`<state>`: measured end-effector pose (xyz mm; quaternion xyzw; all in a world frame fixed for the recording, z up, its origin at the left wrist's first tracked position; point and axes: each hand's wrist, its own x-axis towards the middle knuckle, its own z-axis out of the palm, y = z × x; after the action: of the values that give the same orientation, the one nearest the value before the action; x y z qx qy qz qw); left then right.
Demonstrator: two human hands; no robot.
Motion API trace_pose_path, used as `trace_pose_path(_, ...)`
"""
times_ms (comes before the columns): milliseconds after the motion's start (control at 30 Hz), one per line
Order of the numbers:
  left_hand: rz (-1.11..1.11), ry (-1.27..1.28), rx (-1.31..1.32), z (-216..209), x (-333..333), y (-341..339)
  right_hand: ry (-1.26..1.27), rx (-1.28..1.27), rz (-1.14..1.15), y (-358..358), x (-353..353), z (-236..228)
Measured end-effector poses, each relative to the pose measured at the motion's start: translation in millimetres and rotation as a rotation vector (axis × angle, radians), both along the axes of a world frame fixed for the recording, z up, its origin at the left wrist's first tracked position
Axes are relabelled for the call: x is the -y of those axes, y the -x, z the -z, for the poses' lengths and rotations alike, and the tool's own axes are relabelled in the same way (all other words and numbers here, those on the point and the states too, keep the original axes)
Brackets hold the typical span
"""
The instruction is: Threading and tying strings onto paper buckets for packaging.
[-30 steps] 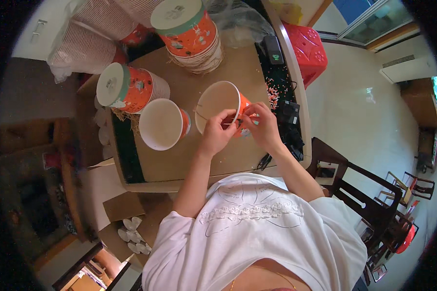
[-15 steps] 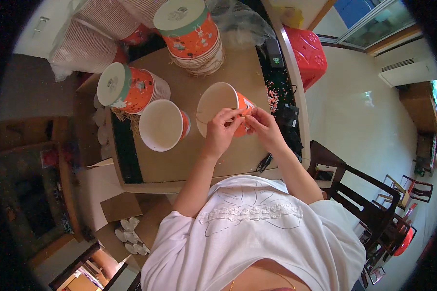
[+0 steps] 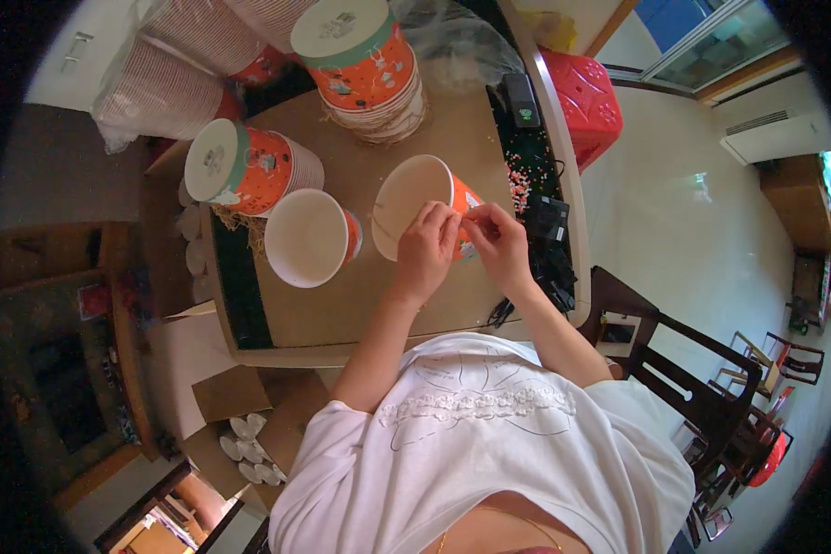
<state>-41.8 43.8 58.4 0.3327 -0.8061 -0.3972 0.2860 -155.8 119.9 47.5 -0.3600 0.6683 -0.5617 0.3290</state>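
Observation:
My left hand and my right hand meet over the near right side of an orange paper bucket with a white inside. Both hands are closed in a pinch, fingertips almost touching. What they pinch is too small to make out. A thin strand shows by the left rim of this bucket. Just to its left a second paper bucket rests with its white opening facing up. Two upside-down stacks of orange paper buckets, a tall stack and a shorter stack, lie beyond, straw-coloured fibre beside them.
Small pink and white beads lie scattered along the right table edge, near black devices and cables. Plastic-wrapped bucket stacks fill the far left. Clear plastic film lies at the back. A red stool and a dark chair stand right.
My hands have shifted slightly and the fingertips have drawn a little apart. The right hand's fingers have turned a bit upward. The buckets stay in place.

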Motion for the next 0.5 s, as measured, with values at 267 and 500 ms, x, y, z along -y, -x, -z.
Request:
trace_pose_path(267, 0.008, -0.368, 0.001, 0.3, 2.7, -6.4, 0.081, 0.089, -0.017, 4.4, 5.5, 2.6)
trace_pose_path(500, 0.001, -0.421, -0.043, -4.2, 0.6, -5.1, -0.032, -0.087, -0.118, 13.0, 6.0, -0.3)
